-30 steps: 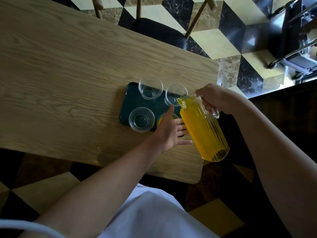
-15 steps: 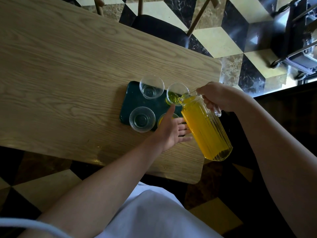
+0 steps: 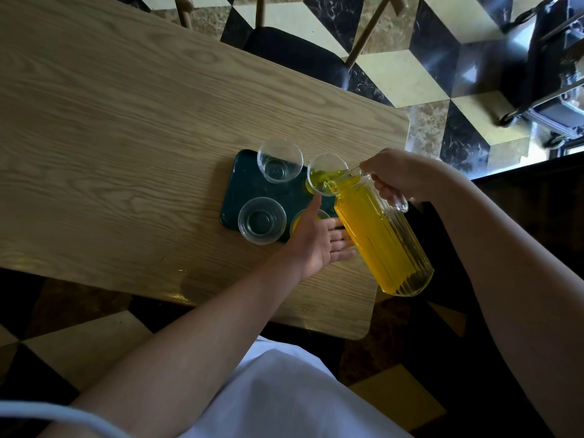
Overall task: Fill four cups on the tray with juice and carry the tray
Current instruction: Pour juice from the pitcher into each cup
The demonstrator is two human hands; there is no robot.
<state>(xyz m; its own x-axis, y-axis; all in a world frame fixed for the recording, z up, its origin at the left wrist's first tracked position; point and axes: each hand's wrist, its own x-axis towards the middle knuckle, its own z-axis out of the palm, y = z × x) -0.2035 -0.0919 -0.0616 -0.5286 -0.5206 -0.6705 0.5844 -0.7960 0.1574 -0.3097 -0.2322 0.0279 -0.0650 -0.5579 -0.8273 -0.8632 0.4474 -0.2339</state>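
The right hand [image 3: 399,175] grips the tilted jug [image 3: 379,235] by its handle, juice running into the far-right cup [image 3: 327,175] on the dark tray [image 3: 243,181] (near-right cup [image 3: 298,221] already holds some), while the left hand [image 3: 319,241] lies open, fingers flat against the jug's side.

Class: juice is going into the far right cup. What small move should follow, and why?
Probably keep the jug tilted until the far right cup fills, then level it. That cup holds only a little juice, the near right cup already has some, and the two left cups are empty.
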